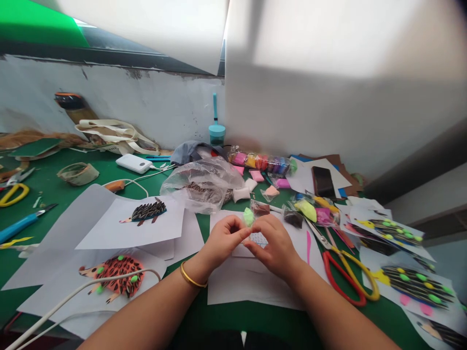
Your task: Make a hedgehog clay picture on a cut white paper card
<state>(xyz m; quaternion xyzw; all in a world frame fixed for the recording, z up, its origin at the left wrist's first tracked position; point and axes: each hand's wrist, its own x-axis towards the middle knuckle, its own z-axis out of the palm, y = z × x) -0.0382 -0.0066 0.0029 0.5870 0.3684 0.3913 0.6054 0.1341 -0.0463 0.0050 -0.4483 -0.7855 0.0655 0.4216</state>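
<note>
My left hand [222, 240] and my right hand [274, 243] meet over a white sheet of paper [255, 282] on the green table [233, 316]. Both pinch a small light-green lump of clay [248, 216] between their fingertips, holding it just above the sheet. A gold bangle [190, 278] circles my left wrist. A small printed card [258, 238] lies under the hands, partly hidden.
Red-and-yellow scissors [346, 272] lie right of my hands. Clay packets [262, 163], a clear plastic bag [202, 184], a phone [323, 181] and a power bank [134, 163] sit behind. Hedgehog paper crafts [148, 212] [116, 273] lie left, several more at right [416, 282]. A white cable [73, 296] crosses front left.
</note>
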